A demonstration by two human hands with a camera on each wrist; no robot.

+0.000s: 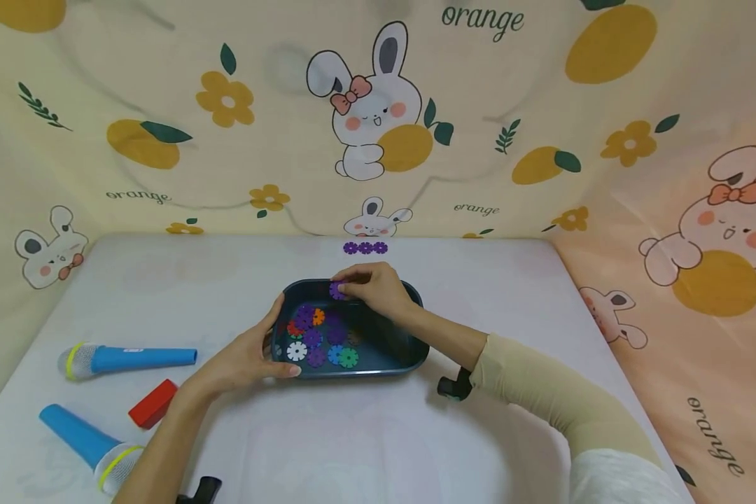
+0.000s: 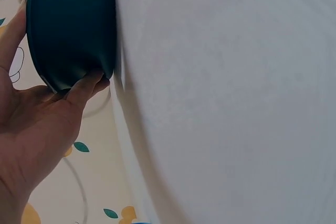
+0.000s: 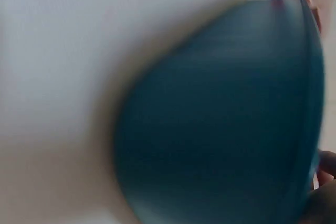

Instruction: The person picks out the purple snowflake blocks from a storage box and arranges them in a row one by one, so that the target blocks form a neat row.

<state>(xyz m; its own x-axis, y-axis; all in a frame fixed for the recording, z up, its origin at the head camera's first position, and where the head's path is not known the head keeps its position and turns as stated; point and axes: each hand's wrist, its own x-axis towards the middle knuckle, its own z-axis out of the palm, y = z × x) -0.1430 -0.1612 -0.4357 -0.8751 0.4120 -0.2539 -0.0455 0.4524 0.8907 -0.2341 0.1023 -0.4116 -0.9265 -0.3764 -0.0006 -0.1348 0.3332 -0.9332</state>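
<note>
A dark blue tray [image 1: 387,343] tilts toward the head camera, with several small flower-shaped plastic discs gathered in its left half: purple, white [image 1: 297,351], green [image 1: 349,358], blue, orange and red. My left hand [image 1: 242,360] grips the tray's left end, thumb at the front rim; the left wrist view shows fingertips under the tray's outer wall [image 2: 73,30]. Between thumb and fingers, my right hand [image 1: 381,290] pinches a purple flower disc [image 1: 337,290] at the tray's back rim. In the right wrist view the tray wall [image 3: 220,114] hides most of that hand.
Three purple discs [image 1: 365,248] lie in a row at the table's back edge. Two blue toy microphones [image 1: 145,358] and a red block [image 1: 153,404] lie on the left, near my left forearm. A patterned cloth [image 1: 258,154] hangs behind the white table [image 1: 327,448].
</note>
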